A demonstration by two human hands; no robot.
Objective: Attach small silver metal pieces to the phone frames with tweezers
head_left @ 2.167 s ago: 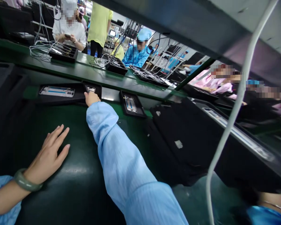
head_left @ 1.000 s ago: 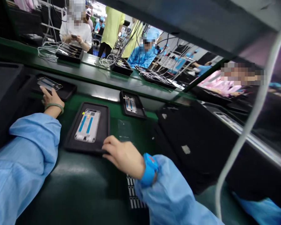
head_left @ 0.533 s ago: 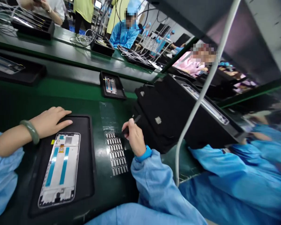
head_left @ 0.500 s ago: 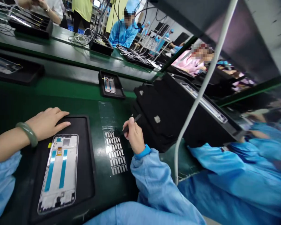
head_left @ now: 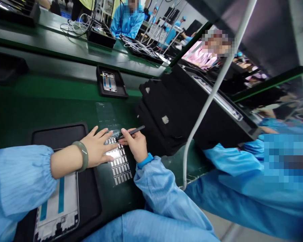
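My right hand [head_left: 135,145] pinches dark tweezers [head_left: 135,130], their tip over the upper rows of a clear sheet of small metallic stickers [head_left: 121,168]. On the left side of that sheet my left hand [head_left: 97,149] lies with its fingers spread, holding nothing; a green bangle is on its wrist. Under my left forearm a phone frame [head_left: 68,195] with blue strips rests in a black tray [head_left: 92,201]. My sleeve and hand hide the frame's upper part. Whether the tweezers grip a sticker is too small to tell.
Farther back stands a smaller-looking black tray [head_left: 125,93] with another phone frame [head_left: 109,81]. A stack of black trays [head_left: 166,111] rises at the right. A white cable [head_left: 204,116] hangs in front of it. A co-worker's blue sleeve [head_left: 232,161] is close at right.
My left hand has moved right from the tray's upper edge onto the sticker sheet. My right hand has brought the tweezers left over the sheet. The view has shifted slightly.
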